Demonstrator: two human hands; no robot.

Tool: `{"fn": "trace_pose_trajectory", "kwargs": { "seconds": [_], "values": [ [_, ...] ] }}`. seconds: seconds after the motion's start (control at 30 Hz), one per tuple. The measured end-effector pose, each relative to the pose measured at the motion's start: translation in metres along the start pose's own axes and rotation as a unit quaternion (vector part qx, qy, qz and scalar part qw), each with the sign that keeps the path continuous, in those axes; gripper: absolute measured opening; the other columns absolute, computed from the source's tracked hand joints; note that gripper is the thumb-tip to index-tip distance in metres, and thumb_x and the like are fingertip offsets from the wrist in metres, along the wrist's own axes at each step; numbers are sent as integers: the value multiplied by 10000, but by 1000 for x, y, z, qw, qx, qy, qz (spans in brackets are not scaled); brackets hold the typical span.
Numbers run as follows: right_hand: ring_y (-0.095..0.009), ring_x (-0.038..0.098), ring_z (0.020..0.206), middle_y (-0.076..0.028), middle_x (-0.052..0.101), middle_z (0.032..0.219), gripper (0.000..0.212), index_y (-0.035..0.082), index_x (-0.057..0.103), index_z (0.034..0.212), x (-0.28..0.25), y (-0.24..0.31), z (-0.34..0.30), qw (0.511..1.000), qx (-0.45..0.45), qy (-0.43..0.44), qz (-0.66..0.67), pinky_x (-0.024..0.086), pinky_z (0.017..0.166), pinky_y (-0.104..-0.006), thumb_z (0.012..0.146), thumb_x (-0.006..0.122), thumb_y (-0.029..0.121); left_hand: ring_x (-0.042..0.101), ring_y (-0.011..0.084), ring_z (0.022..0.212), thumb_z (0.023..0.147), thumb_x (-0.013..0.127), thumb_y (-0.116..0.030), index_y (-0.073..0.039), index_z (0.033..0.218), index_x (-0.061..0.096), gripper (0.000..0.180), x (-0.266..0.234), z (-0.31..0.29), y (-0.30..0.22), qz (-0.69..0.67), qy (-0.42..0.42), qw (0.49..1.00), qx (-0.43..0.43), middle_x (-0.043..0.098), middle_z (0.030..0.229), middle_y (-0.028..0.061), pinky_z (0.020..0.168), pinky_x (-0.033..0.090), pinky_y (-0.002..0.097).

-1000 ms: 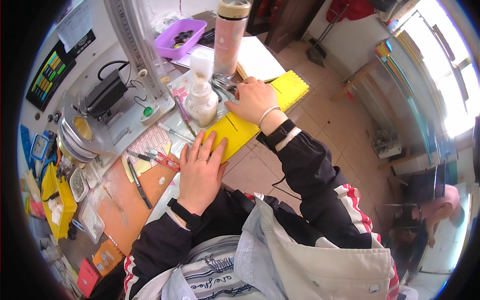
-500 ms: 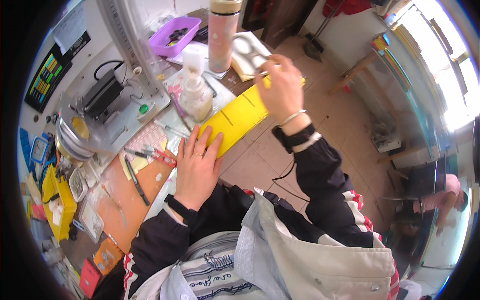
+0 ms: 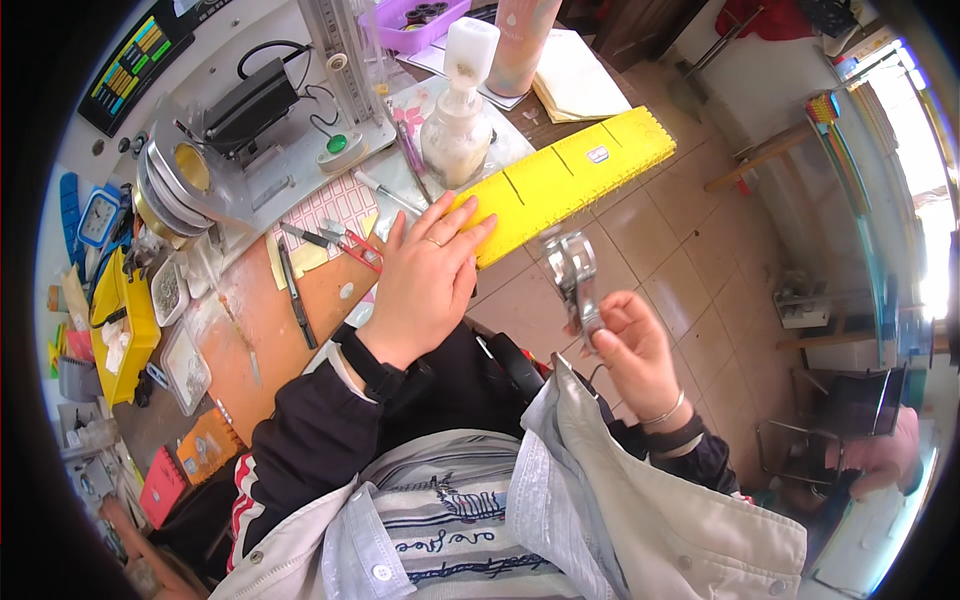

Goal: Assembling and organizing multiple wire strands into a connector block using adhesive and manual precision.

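Observation:
My left hand [image 3: 430, 270] lies on the near end of a long yellow strip [image 3: 570, 180], fingers stretched out and resting on its surface. The strip has several dark slits or lines, a small white label and a ragged edge; its far end reaches to the right past the table edge. My right hand [image 3: 633, 345] is closed round a shiny silvery tool [image 3: 573, 265] with a rounded, ring-like head. Its exact kind is unclear. Over the floor, this tool is held apart from the strip. Just behind the strip stands a clear bottle [image 3: 460, 135] with a white top.
Behind the strip are a tall pink bottle [image 3: 522, 45], an open notebook [image 3: 580, 80] and a purple basket [image 3: 415, 25]. Pens and cutters [image 3: 335, 242] lie left of my left hand. A machine with a metal column [image 3: 340, 70] stands at the back left. Another person sits far right.
My right hand has left the strip's far end and come back toward me, now with the silvery tool. The ring shapes on the notebook are gone. My left hand stays on the strip.

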State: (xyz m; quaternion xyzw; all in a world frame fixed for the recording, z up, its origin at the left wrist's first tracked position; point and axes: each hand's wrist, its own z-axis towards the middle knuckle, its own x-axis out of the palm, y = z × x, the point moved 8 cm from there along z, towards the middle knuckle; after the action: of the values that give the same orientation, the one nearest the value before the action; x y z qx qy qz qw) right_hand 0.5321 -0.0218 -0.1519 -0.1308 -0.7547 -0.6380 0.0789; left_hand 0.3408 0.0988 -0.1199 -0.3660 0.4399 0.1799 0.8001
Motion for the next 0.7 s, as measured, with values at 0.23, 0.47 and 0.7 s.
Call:
{"fn": "trace_pose_trajectory", "kwargs": {
  "seconds": [0.23, 0.47, 0.7],
  "values": [
    [-95, 623, 758, -46, 666, 879, 183, 54, 521, 997, 4, -54, -12, 991, 121, -42, 35, 484, 645, -211, 917, 684, 34, 443, 301, 1365, 900, 513, -109, -94, 1242, 670, 376, -6, 7, 7, -16, 46, 999, 5, 581, 1380, 119, 1105, 284, 615],
    [-73, 595, 684, -12, 644, 815, 186, 69, 524, 911, 11, -58, 5, 989, 133, -64, -25, 479, 607, -198, 901, 705, 27, 413, 291, 1394, 902, 472, -81, -134, 1293, 634, 427, -4, 7, 10, -20, 74, 997, -2, 536, 1437, 92, 1124, 242, 593],
    [-85, 629, 668, -55, 689, 824, 207, 78, 509, 880, 9, -54, 11, 990, 123, -63, -11, 489, 561, -193, 894, 707, 17, 418, 295, 1391, 896, 469, -72, -126, 1268, 644, 414, -4, 8, 13, -33, 79, 996, -7, 554, 1417, 94, 1126, 239, 602]
  ]
}}
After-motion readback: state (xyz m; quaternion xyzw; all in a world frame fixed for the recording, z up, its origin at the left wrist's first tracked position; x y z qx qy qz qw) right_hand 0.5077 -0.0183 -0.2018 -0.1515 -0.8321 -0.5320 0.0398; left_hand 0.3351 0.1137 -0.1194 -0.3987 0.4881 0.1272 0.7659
